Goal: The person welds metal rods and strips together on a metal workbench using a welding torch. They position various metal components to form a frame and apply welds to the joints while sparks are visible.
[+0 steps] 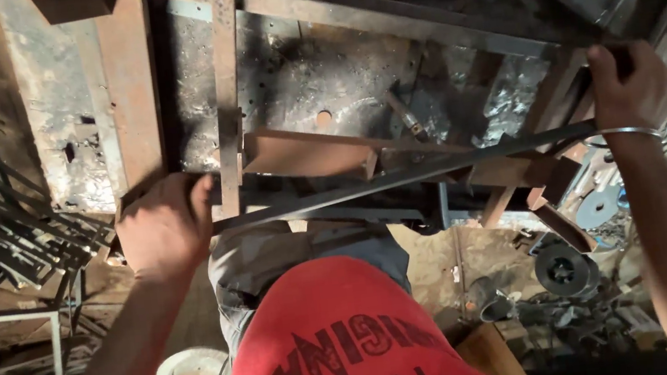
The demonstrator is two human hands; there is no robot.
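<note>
i see one long flat steel bar (400, 177) across the rusty worktop (295, 82), my two hands gripping it: left hand (164, 225) clenched at one end, right hand (630, 83) at the other.

Two hands, left (164, 227) and right (629, 85), gripped one long steel bar (400, 177) between their fingers, with one bangle (630, 131) just below the right fingers.

Rust-brown and grey, mottled, on the metal workbench (127, 94). Dark grey on the long flat steel bar (400, 177). Red with dark printed lettering on the shirt (344, 339). Silver on the bangle (630, 130). Grey-white on the round disc (191, 371).
</note>
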